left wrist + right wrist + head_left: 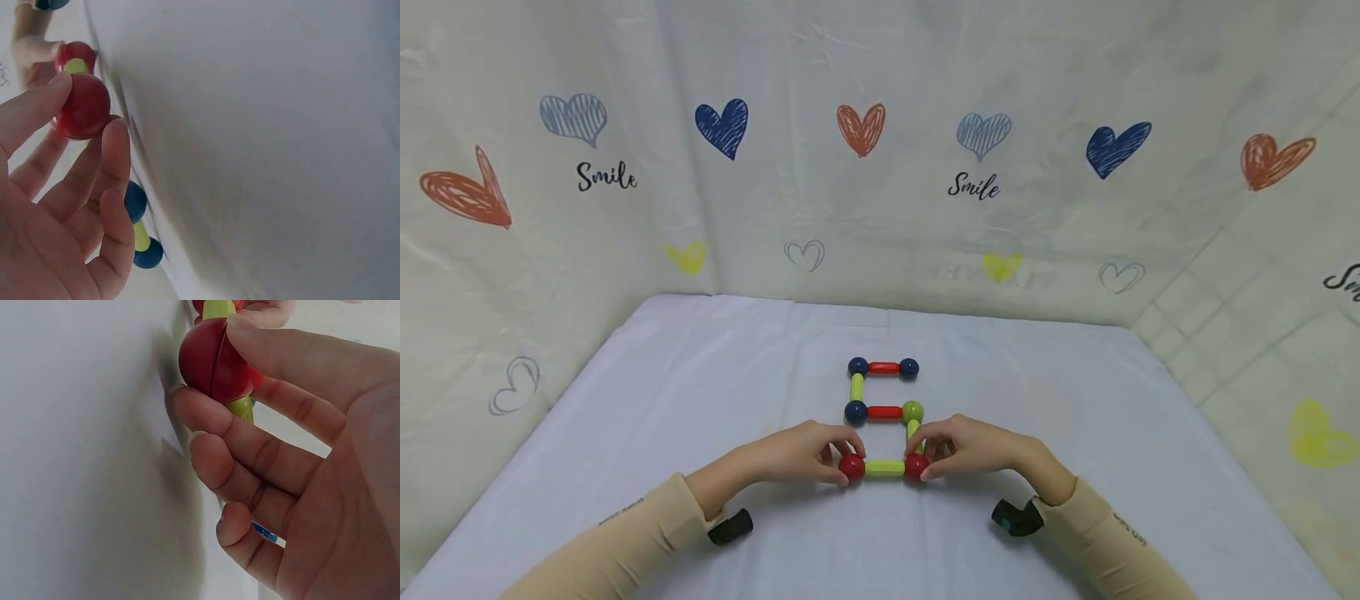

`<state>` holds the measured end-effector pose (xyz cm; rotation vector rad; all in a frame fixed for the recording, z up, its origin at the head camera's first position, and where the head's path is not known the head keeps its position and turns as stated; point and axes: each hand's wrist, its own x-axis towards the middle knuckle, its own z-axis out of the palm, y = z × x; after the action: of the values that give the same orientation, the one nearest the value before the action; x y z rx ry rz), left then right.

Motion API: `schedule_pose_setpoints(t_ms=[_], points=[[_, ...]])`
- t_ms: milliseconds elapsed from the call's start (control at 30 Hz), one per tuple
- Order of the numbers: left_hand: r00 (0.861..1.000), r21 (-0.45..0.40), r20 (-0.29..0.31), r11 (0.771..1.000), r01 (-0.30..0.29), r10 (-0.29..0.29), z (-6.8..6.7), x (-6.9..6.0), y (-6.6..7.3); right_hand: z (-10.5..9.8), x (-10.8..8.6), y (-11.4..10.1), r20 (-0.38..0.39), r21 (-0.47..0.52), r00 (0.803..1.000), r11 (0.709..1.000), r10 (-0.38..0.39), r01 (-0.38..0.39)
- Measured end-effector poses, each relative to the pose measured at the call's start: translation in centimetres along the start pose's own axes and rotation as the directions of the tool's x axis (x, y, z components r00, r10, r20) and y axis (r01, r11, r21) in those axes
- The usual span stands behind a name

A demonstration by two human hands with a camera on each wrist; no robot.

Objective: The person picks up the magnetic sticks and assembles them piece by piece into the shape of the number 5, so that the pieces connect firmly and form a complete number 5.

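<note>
A flat figure of balls and rods lies on the table. My left hand (820, 454) pinches the red ball (852, 467) at its near left corner, thumb and fingers around it. The other red ball (916, 467), near right, is pinched by my right hand (966, 447); a seam shows across it in the right wrist view. Between the two balls runs a yellow-green rod (884, 468). Another yellow-green rod (913, 429), partly covered by the right fingers, goes up to a green ball (913, 411). From there a red rod (884, 412) leads to a dark blue ball (856, 412).
Farther back, a yellow-green rod (857, 387), a dark blue ball (857, 367), a red rod (883, 367) and another dark blue ball (909, 368) continue the figure. The white cloth (737, 358) meets a curtain (910, 208) printed with hearts.
</note>
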<state>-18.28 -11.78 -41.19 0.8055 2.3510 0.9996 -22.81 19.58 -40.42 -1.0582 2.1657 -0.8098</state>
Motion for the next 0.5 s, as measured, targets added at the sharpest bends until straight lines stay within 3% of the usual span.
schedule_pose_setpoints(t_ms=[233, 500], points=[[1.000, 0.014, -0.002, 1.000, 0.026, -0.026, 0.26, 0.05, -0.02, 0.15, 0.07, 0.06, 0.004, 0.012, 1.000, 1.000, 0.013, -0.013], [1.000, 0.070, -0.013, 0.998, -0.001, 0.002, 0.27, 0.22, 0.41, 0.13, 0.27, 0.15, 0.010, -0.002, 1.000, 1.000, 0.008, -0.008]])
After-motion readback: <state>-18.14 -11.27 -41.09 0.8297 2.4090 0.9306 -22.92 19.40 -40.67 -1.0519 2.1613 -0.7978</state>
